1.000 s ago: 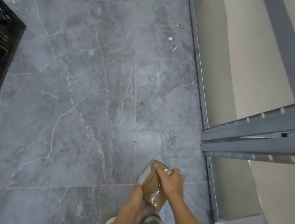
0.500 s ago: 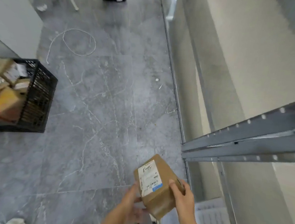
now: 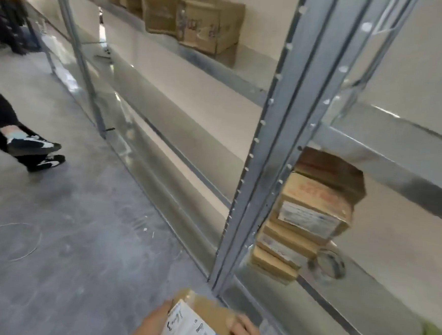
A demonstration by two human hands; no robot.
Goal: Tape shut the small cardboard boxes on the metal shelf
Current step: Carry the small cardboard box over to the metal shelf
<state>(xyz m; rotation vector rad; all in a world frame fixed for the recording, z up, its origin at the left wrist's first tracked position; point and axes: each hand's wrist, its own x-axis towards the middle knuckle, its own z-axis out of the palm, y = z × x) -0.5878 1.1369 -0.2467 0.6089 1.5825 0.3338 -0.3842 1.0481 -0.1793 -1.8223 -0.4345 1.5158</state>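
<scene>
A small cardboard box with a white shipping label sits between both hands at the bottom edge of the view. My left hand grips its left side and my right hand holds its right side. To the right, a stack of small cardboard boxes stands on the metal shelf, just behind a grey upright post. A roll of tape lies on the shelf beside the stack's foot.
Larger cardboard boxes stand on a higher shelf at the back. Another person's legs and black-and-white shoes are on the grey floor at left. A thin white cord loop lies on the floor.
The view has swung up from the floor to the shelving. The box stays in both hands and has dropped to the bottom edge. The black crate is out of view.
</scene>
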